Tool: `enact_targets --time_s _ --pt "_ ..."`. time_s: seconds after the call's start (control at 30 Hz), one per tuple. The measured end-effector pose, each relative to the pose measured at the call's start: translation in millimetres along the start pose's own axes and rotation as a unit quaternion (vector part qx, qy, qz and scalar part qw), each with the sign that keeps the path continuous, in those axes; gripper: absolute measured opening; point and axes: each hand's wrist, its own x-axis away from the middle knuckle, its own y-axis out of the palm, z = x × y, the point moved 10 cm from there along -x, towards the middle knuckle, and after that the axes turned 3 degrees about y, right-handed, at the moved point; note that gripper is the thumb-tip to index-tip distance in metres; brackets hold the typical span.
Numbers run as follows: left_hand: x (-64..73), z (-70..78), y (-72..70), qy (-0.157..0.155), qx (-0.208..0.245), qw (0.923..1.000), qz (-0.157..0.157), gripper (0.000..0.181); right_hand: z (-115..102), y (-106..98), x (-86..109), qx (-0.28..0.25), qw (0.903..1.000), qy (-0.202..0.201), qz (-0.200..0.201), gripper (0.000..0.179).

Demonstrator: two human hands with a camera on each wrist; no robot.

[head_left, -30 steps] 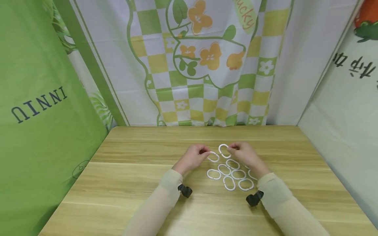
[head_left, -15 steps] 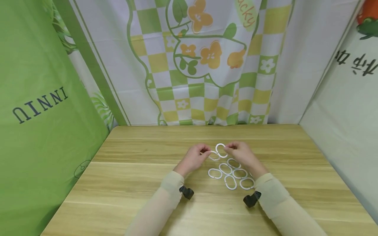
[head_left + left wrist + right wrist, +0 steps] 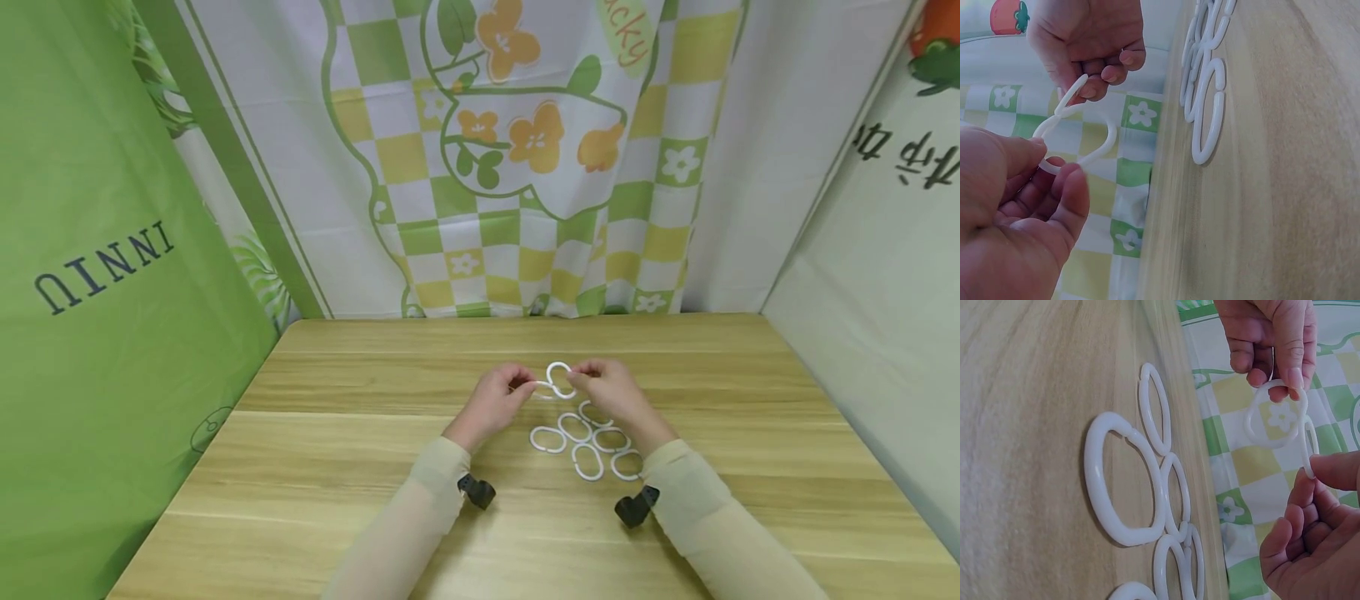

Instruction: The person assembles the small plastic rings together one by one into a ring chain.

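My left hand (image 3: pixel 493 403) pinches a white plastic shower curtain ring (image 3: pixel 1110 134), an oval with a gap in it, between thumb and fingers. Opposite, my right hand (image 3: pixel 617 395) pinches a second curtain ring (image 3: pixel 1074 90) of the same kind. Both rings are held up above the far part of the table, and they cross at their near ends between the hands. I cannot tell whether one is hooked through the other. Several more curtain rings (image 3: pixel 1091 464) lie in a loose cluster on the table below, some touching; the right forearm hides part of the cluster in the head view.
The wooden table (image 3: pixel 337 467) reaches back to a patterned curtain (image 3: pixel 502 242). A green cloth (image 3: pixel 112 375) hangs at the left and a pale printed cloth (image 3: pixel 862 292) at the right. A small black camera sits on each wrist.
My right hand has moved left, bringing its ring against the ring in my left hand. The left-hand ring has turned closer to edge-on in the head view.
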Motion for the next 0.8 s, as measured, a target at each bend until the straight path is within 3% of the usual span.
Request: enact_targets --time_s 0.47,0.8 --pt "2.3 -4.0 4.2 -0.002 0.057 0.9984 -0.001 0.011 6.6 2.0 -1.9 0.002 0.9996 0.021 0.019 0.022" --pt "5.4 -8.2 3.3 -0.019 0.096 0.9947 -0.031 0.010 7.8 -3.2 -1.2 0.005 0.9994 0.027 0.020 0.026"
